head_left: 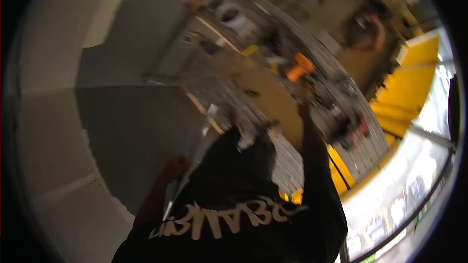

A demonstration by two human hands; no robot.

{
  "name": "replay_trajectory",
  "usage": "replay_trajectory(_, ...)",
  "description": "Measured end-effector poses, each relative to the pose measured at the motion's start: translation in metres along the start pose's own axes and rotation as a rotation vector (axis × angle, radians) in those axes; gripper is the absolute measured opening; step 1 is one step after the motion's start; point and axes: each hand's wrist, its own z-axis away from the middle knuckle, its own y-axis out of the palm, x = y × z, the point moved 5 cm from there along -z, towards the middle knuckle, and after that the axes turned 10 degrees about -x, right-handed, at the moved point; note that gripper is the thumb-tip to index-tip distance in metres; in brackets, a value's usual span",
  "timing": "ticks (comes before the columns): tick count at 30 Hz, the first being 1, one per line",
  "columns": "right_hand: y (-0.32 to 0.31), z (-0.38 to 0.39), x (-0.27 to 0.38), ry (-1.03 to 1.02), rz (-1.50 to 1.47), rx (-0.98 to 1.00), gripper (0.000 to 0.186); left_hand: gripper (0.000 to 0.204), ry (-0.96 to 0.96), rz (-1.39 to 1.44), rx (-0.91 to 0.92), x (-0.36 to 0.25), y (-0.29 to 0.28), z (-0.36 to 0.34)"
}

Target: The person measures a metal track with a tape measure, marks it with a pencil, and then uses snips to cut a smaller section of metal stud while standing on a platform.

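Motion blurs much of the picture. My left hand [178, 165] hangs low on the left in front of a dark grey wall surface. It looks curled, but its fingers are smeared. A thin, pale strip [183, 182] runs close beside it, and whether the hand touches it is unclear. My right arm stretches forward over a long worktop [375, 148]. The right hand [304, 109] is at a brown board [273, 97] lying there; its fingers are dark and blurred. Just beyond this hand is an orange blocky object [300, 67], its kind unclear.
Several small tools and parts [341, 109] clutter the worktop's right side, with something red [363, 125] among them. White round containers [236, 19] stand towards the far end. A yellow panel [409, 80] and bright windows [399, 209] are at right. The grey-and-white wall [131, 136] is at left.
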Motion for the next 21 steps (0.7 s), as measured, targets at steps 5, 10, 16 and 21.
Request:
replay_trajectory(5,-0.029,-0.076,0.041,0.163,-0.299,-0.003,0.028,0.062,0.116,-0.26,0.13,-0.044,0.026,0.017)
replay_trajectory(10,-0.029,-0.125,0.056,0.228,-0.247,0.038,0.032,0.054,-0.006,-0.072,0.067,-0.037,0.012,0.049)
replay_trajectory(16,-0.024,-0.157,0.048,0.215,-0.116,0.04,0.037,0.044,-0.097,0.262,-0.054,0.004,0.022,0.049)
replay_trajectory(21,-0.03,-0.153,0.015,0.249,-0.088,-0.018,0.043,0.033,-0.126,0.221,-0.087,-0.002,-0.001,0.036)
